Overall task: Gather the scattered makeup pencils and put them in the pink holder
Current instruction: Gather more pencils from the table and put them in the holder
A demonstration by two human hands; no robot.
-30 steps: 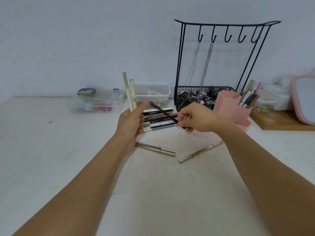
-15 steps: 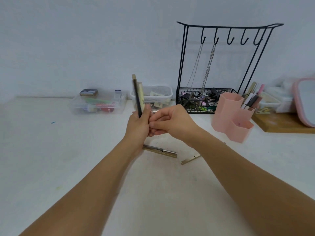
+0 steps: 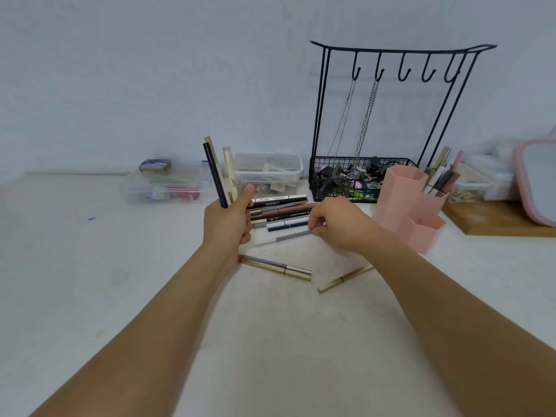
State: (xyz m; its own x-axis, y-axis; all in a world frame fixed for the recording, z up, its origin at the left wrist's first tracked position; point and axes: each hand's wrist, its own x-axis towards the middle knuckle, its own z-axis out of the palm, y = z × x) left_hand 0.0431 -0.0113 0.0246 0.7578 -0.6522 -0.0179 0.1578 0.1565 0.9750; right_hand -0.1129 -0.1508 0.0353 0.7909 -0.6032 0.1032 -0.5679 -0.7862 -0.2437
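Note:
My left hand (image 3: 226,227) grips three upright pencils (image 3: 221,173): one black, one beige, one cream. A row of several makeup pencils (image 3: 279,215) lies on the white table just right of that hand. My right hand (image 3: 334,225) pinches the right end of a grey-and-white pencil (image 3: 282,237) at the front of the row. Nearer me lie a gold pencil (image 3: 275,267) and a thin gold one (image 3: 343,279), partly under my right forearm. The pink holder (image 3: 400,203) stands to the right, with several pencils in its back compartment.
A black wire jewellery rack (image 3: 391,115) with chains and a basket of clips stands behind the holder. Two clear plastic boxes (image 3: 165,188) sit at the back left and centre. A wooden board (image 3: 496,218) and a pink-framed mirror (image 3: 535,185) are at the far right.
My right hand passed the black pencil to my left hand, which now holds three. Then the right hand moved back down to the row and took hold of the grey-and-white pencil.

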